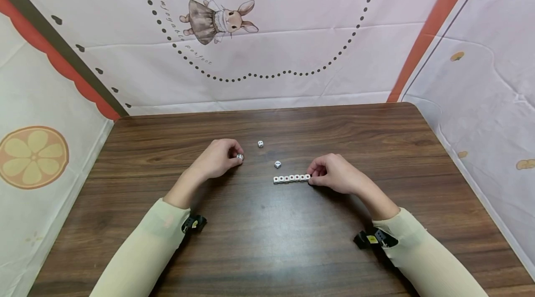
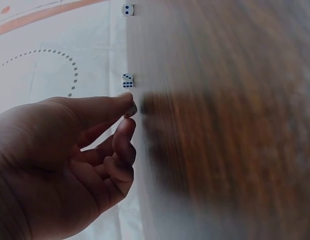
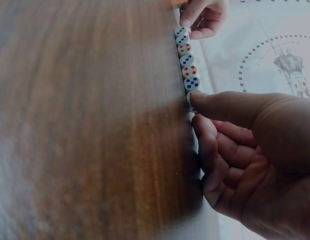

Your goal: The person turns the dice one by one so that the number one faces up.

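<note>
My left hand [image 1: 220, 157] pinches a white die [image 1: 240, 156] between thumb and fingertips, left of the others in the head view. Close by in the left wrist view, that die [image 2: 131, 110] is mostly covered by the thumb. A straight row of several white dice [image 1: 291, 179] lies on the table, single red dots facing up. At the row's right end, my right hand [image 1: 334, 174] holds the last die [image 3: 191, 100] between thumb and index finger. Their front faces show blue or red dots in the right wrist view.
Two loose dice lie between the hands: one farther back [image 1: 261, 144], another [image 1: 277, 164] just behind the row. The brown wooden table [image 1: 267, 241] ends at a printed cloth [image 1: 292, 46] hung behind it. Black wrist straps sit on both sleeves.
</note>
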`<state>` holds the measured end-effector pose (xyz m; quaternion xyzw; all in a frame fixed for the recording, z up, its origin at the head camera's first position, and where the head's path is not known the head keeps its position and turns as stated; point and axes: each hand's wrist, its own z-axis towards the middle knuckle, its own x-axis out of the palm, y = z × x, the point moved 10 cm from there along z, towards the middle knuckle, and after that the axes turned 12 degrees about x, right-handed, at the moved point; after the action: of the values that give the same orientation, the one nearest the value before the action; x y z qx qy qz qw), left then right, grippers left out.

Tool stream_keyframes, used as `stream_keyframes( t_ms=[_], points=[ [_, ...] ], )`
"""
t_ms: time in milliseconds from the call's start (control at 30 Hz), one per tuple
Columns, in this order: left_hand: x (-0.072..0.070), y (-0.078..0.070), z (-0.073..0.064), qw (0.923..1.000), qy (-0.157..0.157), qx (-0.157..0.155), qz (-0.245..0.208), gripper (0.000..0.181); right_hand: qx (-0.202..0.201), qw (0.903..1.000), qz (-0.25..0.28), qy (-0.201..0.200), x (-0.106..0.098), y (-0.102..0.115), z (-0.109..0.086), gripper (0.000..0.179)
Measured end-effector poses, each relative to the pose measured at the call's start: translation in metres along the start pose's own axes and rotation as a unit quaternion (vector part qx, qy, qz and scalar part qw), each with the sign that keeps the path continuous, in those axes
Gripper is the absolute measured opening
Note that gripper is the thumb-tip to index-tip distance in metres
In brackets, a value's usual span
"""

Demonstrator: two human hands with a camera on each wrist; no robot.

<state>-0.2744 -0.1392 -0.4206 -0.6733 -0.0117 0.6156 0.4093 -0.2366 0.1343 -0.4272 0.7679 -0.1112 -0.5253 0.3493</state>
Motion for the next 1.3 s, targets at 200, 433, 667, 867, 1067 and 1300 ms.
stream_keyframes(
  t_ms=[200,433,667,867,1067,1300],
  points=[
    [-0.002,-0.002,-0.001,0.9999,-0.006,0.002,-0.014,0.010,0.000,1.0000,0.003,0.002,0.000,0.000,0.000,0.008],
    [-0.003,0.000,-0.003,0.9998,-0.005,-0.003,-0.018,0.010,-0.001,1.0000,0.000,0.002,0.000,0.001,0.000,0.008],
    [-0.003,0.004,-0.004,0.9997,0.006,-0.008,-0.021,0.011,0.002,1.0000,0.000,0.003,0.000,0.001,0.000,0.007],
    [-0.001,0.008,-0.005,0.9995,0.018,-0.017,-0.018,0.010,0.004,1.0000,-0.001,0.004,0.000,0.000,0.000,0.008],
    [-0.001,0.007,-0.006,0.9995,0.021,-0.014,-0.018,0.017,0.002,1.0000,-0.002,0.004,0.001,0.000,0.001,0.007],
    [0.001,-0.001,-0.007,0.9987,0.032,0.037,-0.013,0.031,0.000,1.0000,-0.002,0.003,0.000,0.001,0.000,0.007]
  ],
)
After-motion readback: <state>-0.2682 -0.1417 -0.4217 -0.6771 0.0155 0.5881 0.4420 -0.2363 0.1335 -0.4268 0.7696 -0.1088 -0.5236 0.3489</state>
